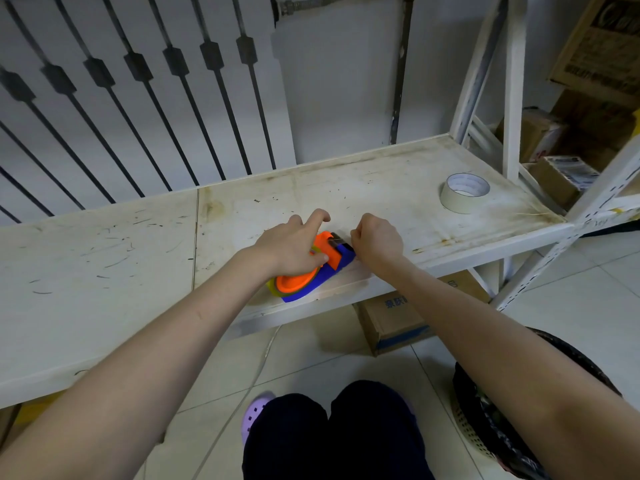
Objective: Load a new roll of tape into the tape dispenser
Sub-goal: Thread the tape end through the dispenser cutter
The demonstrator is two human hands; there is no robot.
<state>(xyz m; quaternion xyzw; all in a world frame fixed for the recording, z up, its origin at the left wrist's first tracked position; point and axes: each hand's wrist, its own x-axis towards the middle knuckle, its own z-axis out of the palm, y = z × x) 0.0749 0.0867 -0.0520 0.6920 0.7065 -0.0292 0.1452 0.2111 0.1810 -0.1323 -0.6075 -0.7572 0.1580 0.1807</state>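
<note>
The person's left hand (291, 247) is lying over the orange-and-blue plastic tape dispenser (313, 284), gripping it with the thumb pressed against its orange side while the index finger is arching up clear of it. The right hand (377, 242) is curled tight just beside the dispenser's far end, its fingertips pinching a thin strip of tape (336, 241) that is running out from the top. A yellowish roll (272, 287) is showing at the dispenser's near edge. The dispenser is sitting at the front lip of the scuffed white metal shelf (346, 195). Well apart, to the right, a pale cream roll of tape (464, 192) is lying flat. A cardboard box (394, 323) is sitting on the floor below.
</note>
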